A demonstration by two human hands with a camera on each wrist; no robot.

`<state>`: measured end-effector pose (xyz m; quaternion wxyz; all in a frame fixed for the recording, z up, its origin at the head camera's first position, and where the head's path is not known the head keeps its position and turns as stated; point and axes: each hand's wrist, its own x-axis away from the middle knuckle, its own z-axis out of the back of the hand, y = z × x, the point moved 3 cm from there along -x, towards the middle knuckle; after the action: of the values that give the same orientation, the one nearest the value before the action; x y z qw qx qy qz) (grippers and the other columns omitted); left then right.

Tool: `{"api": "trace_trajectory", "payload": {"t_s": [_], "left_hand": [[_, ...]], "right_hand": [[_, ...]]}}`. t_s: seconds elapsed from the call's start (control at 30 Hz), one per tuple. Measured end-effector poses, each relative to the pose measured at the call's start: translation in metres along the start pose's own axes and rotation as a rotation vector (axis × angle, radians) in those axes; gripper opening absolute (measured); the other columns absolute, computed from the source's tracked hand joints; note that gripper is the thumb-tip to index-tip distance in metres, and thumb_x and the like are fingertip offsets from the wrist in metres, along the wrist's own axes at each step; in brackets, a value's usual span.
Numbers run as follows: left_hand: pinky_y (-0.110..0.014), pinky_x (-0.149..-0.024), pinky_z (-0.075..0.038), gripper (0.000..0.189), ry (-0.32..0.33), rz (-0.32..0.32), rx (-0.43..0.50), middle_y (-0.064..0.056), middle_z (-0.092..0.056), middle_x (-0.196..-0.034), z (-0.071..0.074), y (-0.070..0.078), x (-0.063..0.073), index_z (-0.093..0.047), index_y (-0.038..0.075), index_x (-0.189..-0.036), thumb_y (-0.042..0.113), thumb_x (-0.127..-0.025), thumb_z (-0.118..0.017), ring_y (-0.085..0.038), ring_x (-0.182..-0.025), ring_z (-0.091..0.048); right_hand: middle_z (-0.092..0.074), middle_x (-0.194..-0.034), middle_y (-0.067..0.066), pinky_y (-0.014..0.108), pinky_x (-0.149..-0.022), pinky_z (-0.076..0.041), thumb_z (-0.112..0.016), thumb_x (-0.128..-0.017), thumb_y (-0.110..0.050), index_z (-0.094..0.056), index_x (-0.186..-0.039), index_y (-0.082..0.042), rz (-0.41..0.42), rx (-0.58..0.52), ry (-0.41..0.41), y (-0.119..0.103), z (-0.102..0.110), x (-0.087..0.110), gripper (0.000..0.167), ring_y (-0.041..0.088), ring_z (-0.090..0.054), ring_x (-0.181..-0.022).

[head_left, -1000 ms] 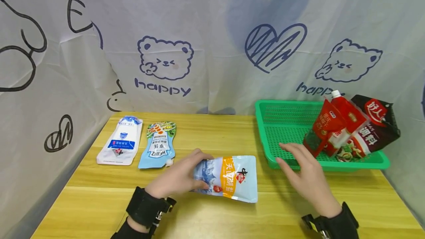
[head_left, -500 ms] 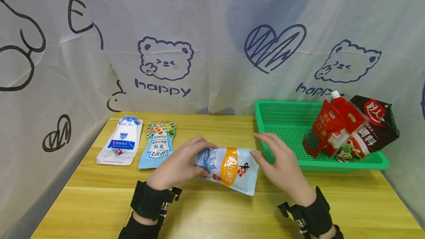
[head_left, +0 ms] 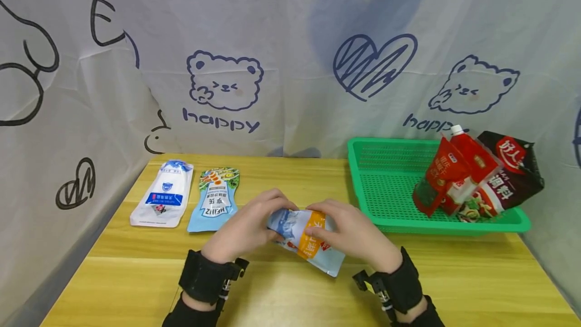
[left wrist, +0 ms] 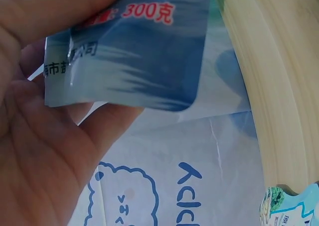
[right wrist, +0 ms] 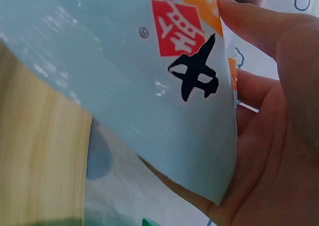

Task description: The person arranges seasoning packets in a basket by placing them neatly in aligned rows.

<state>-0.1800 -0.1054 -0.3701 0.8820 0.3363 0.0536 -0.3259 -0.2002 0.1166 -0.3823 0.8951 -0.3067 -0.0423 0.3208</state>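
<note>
Head view has the pouch (head_left: 292, 228) between left grip (head_left: 247, 226) and right grip (head_left: 356, 228), both clamped on it, long axis slanting rightward and nearer; left wrist shows its blue end (left wrist: 149, 61) pinched, right wrist its pale end (right wrist: 109, 76) jutting beyond the pinch.

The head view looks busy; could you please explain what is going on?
A person's left hand and right hand grip a blue, white and orange plastic pouch. On the wooden table, a white pouch and a light-blue pouch lie left; a green plastic basket holding red and black packets stands right.
</note>
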Motion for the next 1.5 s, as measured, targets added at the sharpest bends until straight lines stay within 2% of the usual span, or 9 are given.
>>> {"api": "trace_trajectory", "payload": {"t_s": [0.13, 0.37, 0.57, 0.83, 0.93, 1.07, 1.17, 1.33, 1.5], "left_hand": [[-0.035, -0.095, -0.057, 0.062, -0.005, 0.011, 0.010, 0.001, -0.065, -0.118, 0.000, -0.001, 0.001, -0.071, 0.010, -0.123, -0.010, -0.067, -0.091, -0.016, -0.109, -0.063], [-0.035, -0.095, -0.057, 0.063, -0.012, 0.042, 0.007, 0.001, -0.065, -0.119, 0.000, -0.003, 0.001, -0.071, 0.011, -0.124, -0.008, -0.067, -0.091, -0.017, -0.109, -0.063], [-0.034, -0.092, -0.058, 0.064, -0.007, 0.052, 0.016, 0.001, -0.066, -0.118, 0.000, -0.004, 0.001, -0.071, 0.011, -0.124, -0.005, -0.066, -0.093, -0.016, -0.106, -0.063], [-0.034, -0.092, -0.057, 0.067, -0.008, 0.061, 0.002, 0.000, -0.064, -0.118, -0.004, -0.006, 0.001, -0.071, 0.010, -0.124, -0.003, -0.064, -0.095, -0.016, -0.105, -0.062], [-0.037, -0.094, -0.057, 0.066, -0.008, 0.073, -0.011, 0.000, -0.064, -0.120, -0.005, -0.006, 0.001, -0.070, 0.010, -0.126, -0.002, -0.066, -0.095, -0.018, -0.108, -0.061], [-0.039, -0.095, -0.056, 0.062, -0.022, 0.111, -0.015, -0.001, -0.062, -0.123, -0.007, -0.004, 0.001, -0.069, 0.011, -0.128, 0.004, -0.072, -0.094, -0.019, -0.111, -0.059], [-0.038, -0.093, -0.057, 0.055, -0.027, 0.130, -0.017, -0.001, -0.062, -0.124, -0.009, -0.003, 0.001, -0.068, 0.010, -0.129, 0.012, -0.079, -0.092, -0.019, -0.111, -0.059], [-0.037, -0.095, -0.057, 0.047, -0.040, 0.129, -0.024, -0.002, -0.065, -0.128, -0.012, 0.001, -0.002, -0.068, 0.010, -0.130, 0.020, -0.088, -0.086, -0.019, -0.113, -0.063], [-0.037, -0.097, -0.056, 0.041, -0.083, 0.117, -0.023, -0.003, -0.069, -0.125, -0.018, 0.001, -0.006, -0.069, 0.010, -0.128, 0.016, -0.090, -0.083, -0.019, -0.114, -0.065]], "right_hand": [[-0.071, -0.124, 0.005, 0.026, -0.072, -0.055, -0.067, -0.102, -0.044, -0.067, -0.136, -0.011, -0.046, -0.041, -0.047, 0.002, -0.003, -0.001, 0.048, 0.008, -0.065, -0.090], [-0.073, -0.116, 0.005, 0.026, -0.066, -0.055, -0.068, -0.102, -0.035, -0.069, -0.132, -0.011, -0.073, -0.089, -0.049, 0.007, -0.001, 0.001, 0.038, 0.005, -0.065, -0.081], [-0.075, -0.106, 0.004, 0.025, -0.059, -0.055, -0.072, -0.100, -0.024, -0.072, -0.125, -0.009, -0.009, -0.086, -0.011, 0.008, 0.000, 0.000, 0.030, 0.001, -0.062, -0.070], [-0.078, -0.099, 0.002, 0.023, -0.055, -0.053, -0.072, -0.099, -0.012, -0.077, -0.109, -0.014, 0.136, -0.086, 0.118, 0.005, 0.005, 0.000, 0.011, 0.001, -0.064, -0.067], [-0.078, -0.096, 0.001, 0.022, -0.057, -0.053, -0.074, -0.097, -0.010, -0.078, -0.106, -0.014, 0.216, -0.034, 0.189, 0.003, 0.006, 0.000, 0.011, 0.002, -0.066, -0.071], [-0.078, -0.094, -0.001, 0.023, -0.061, -0.054, -0.079, -0.091, -0.007, -0.078, -0.103, -0.014, 0.351, 0.113, 0.313, -0.002, 0.008, 0.003, 0.014, 0.007, -0.070, -0.075], [-0.076, -0.092, -0.002, 0.025, -0.063, -0.056, -0.082, -0.088, -0.005, -0.078, -0.102, -0.014, 0.425, 0.208, 0.375, -0.005, 0.008, 0.005, 0.017, 0.011, -0.070, -0.076], [-0.075, -0.089, -0.001, 0.025, -0.060, -0.055, -0.084, -0.085, -0.003, -0.078, -0.100, -0.015, 0.458, 0.264, 0.398, -0.008, 0.007, 0.007, 0.020, 0.012, -0.069, -0.074], [-0.074, -0.088, -0.002, 0.025, -0.062, -0.057, -0.086, -0.084, -0.006, -0.079, -0.099, -0.015, 0.464, 0.308, 0.381, -0.010, 0.006, 0.007, 0.019, 0.012, -0.070, -0.075]]}}
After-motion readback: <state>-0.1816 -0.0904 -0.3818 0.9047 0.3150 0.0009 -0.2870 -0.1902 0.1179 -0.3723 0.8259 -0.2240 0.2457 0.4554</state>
